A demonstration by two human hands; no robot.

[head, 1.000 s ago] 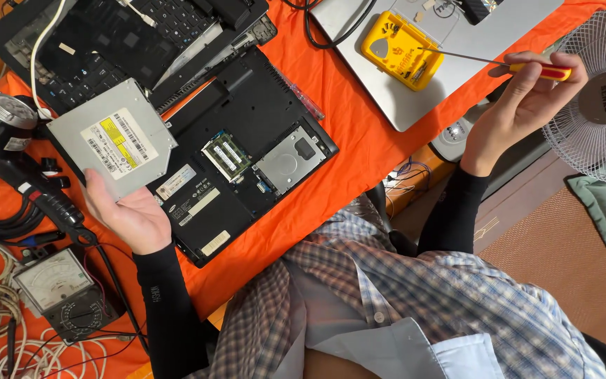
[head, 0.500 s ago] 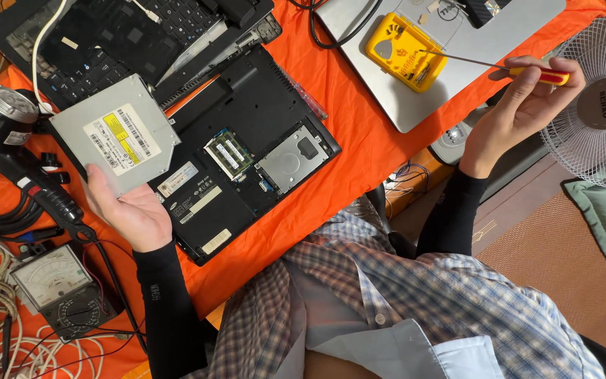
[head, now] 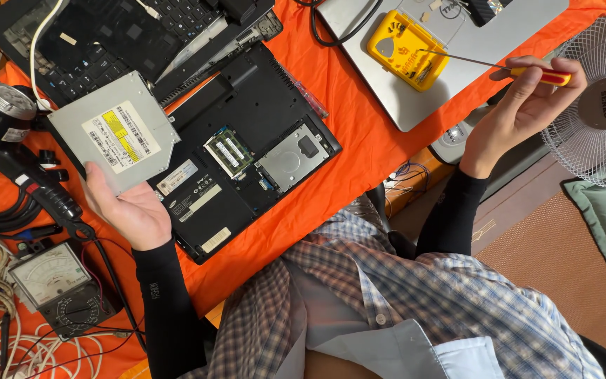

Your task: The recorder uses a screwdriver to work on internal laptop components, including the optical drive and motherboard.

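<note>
My left hand (head: pixel 129 209) holds a flat silver optical drive (head: pixel 115 135) by its near edge, lifted just left of the opened black laptop base (head: pixel 247 151). The laptop's underside shows a memory module (head: pixel 227 151) and a silver hard drive (head: pixel 290 157). Off to the right, my right hand (head: pixel 520 109) grips a screwdriver (head: pixel 538 74) with a red and yellow handle. Its thin shaft points left over a yellow screwdriver bit case (head: pixel 407 50).
An orange cloth (head: pixel 359 140) covers the table. A silver closed laptop (head: pixel 457 42) lies at the top right, a black keyboard (head: pixel 106 31) at the top left. An analog multimeter (head: pixel 57 284), cables and a black tool sit at the left. A white fan (head: pixel 601 105) stands right.
The optical drive in my left hand has shifted slightly up and left, away from the laptop base. My right hand stays raised with the screwdriver.
</note>
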